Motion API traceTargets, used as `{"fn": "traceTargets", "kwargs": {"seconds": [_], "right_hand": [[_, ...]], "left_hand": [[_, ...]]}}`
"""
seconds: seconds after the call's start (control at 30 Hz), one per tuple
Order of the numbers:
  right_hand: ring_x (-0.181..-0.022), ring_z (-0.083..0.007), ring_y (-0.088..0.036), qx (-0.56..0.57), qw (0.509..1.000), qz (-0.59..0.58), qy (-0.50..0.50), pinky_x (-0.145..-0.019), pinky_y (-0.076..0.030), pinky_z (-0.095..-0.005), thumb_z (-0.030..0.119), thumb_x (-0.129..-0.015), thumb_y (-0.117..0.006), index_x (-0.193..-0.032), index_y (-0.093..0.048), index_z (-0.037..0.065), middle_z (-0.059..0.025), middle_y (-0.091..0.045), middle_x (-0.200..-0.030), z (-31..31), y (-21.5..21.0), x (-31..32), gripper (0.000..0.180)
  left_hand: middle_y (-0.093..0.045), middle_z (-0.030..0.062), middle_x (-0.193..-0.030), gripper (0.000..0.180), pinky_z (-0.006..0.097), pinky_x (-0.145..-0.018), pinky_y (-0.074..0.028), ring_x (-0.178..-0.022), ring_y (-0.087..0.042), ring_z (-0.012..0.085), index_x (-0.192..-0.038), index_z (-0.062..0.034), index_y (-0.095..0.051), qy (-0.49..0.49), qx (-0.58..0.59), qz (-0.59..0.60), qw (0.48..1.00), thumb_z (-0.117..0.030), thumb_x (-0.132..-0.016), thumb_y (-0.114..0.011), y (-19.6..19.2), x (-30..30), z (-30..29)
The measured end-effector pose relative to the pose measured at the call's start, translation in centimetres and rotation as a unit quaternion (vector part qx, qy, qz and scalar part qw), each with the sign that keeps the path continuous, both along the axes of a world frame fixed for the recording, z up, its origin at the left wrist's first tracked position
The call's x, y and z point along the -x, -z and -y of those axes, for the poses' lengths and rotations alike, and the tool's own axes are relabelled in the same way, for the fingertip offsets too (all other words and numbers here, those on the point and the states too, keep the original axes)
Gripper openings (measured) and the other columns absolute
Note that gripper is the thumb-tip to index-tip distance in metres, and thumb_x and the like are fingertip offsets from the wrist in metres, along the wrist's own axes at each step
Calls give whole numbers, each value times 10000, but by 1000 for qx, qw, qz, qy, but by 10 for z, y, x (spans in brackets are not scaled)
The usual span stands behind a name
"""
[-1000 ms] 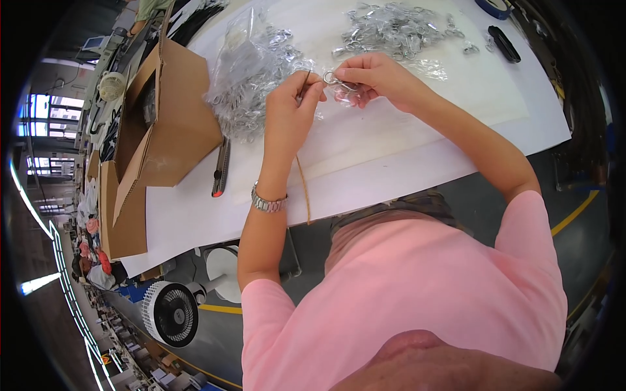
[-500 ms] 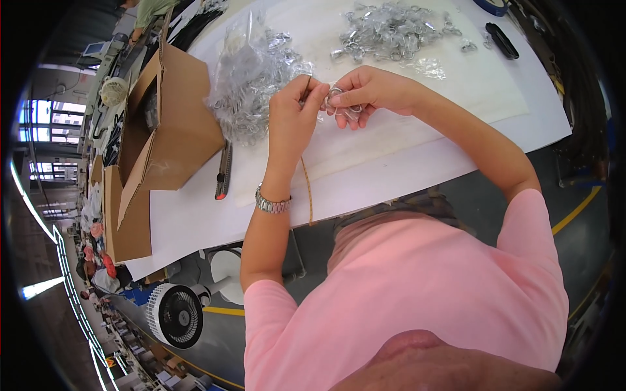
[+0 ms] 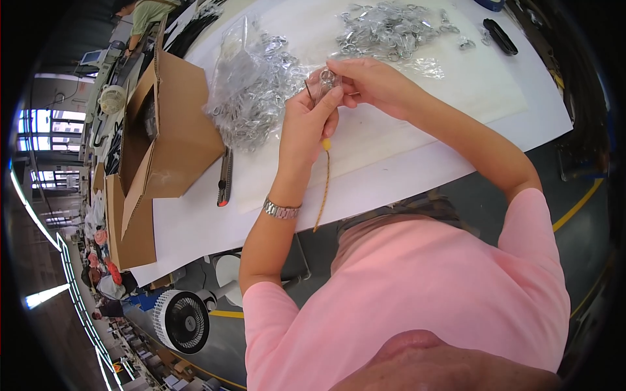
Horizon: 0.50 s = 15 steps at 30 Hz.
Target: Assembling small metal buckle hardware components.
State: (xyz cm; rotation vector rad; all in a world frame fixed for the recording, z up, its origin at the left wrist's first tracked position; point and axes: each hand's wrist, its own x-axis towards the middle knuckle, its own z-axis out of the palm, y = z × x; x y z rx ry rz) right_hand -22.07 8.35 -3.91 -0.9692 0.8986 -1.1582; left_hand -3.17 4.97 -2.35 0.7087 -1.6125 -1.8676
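Observation:
My left hand (image 3: 309,120) is closed round a silver metal ring piece (image 3: 327,77), which seems to be in clear plastic. A thin dark rod (image 3: 308,88) sticks up beside its fingers. From the same hand hangs a yellow braided cord (image 3: 324,186), with a solid yellow end (image 3: 327,143) below the fingers; whether rod and cord are joined is hidden. My right hand (image 3: 372,81) pinches the ring piece from the other side, fingertips partly covered. To the left lies a heap of bagged metal pieces (image 3: 251,107); a second heap of bagged metal hooks (image 3: 385,31) lies farther off.
An open cardboard box (image 3: 186,124) stands at the table's left side. By it lies a box cutter (image 3: 225,177). A black case-like object (image 3: 500,37) rests at far right. Below the table edge stands a fan (image 3: 182,320). Another person (image 3: 149,18) is at upper left.
My left hand has turned and shifted slightly right, bringing the yellow end of the cord into view. The ring piece is now higher, and my right fingers have straightened.

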Motion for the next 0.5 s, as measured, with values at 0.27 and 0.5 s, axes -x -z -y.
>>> {"fn": "traceTargets", "kwargs": {"seconds": [0.27, 0.5], "right_hand": [[-769, -160, -635, -17, 994, 94, 62, -774, -546, -303, 321, -1080, -515, -1205, -668, -8, -74, -729, -1016, -10, -16, -12, 384], [-840, -167, -677, 15, 995, 81, 54, -854, -561, -307, 292, -1050, -587, -1140, -698, -3, -81, -737, -1035, -11, -3, -5, 328]], "left_hand": [[-721, 67, -906, 188, 193, -437, -276, -508, -432, 29, -1126, 20, -694, 10, -59, 2, 998, -120, -1014, -638, 2, -13, 5], [-726, 84, -940, 130, 177, -439, -271, -504, -412, 19, -1076, 11, -666, -23, -22, -8, 999, -99, -1014, -637, 1, -10, 5]]}}
